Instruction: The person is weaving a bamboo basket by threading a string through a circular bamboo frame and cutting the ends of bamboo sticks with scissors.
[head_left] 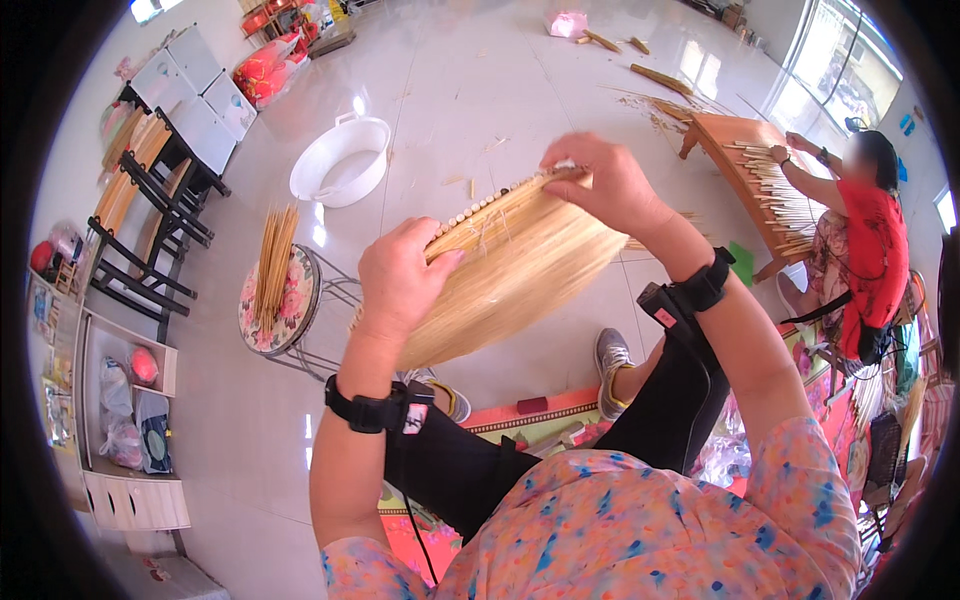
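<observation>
Pinching the straw bundle (520, 285) mid-frame, left hand (403, 270) and right hand (608, 185) have fingers closed on its knobbly edge (480, 209), where uneven pulling might loosen it, though its fastening is unclear.

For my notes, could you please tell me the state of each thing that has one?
Stalk panel: held up, spread out
Left hand: closed on its left side
Right hand: closed on its right side
White basin: upright
Stool: upright
Sticks: bunched on the stool

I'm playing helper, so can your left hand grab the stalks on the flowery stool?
Probably not yet: the left hand grips a stalk fan, though the way to those stalks looks clear.
</observation>
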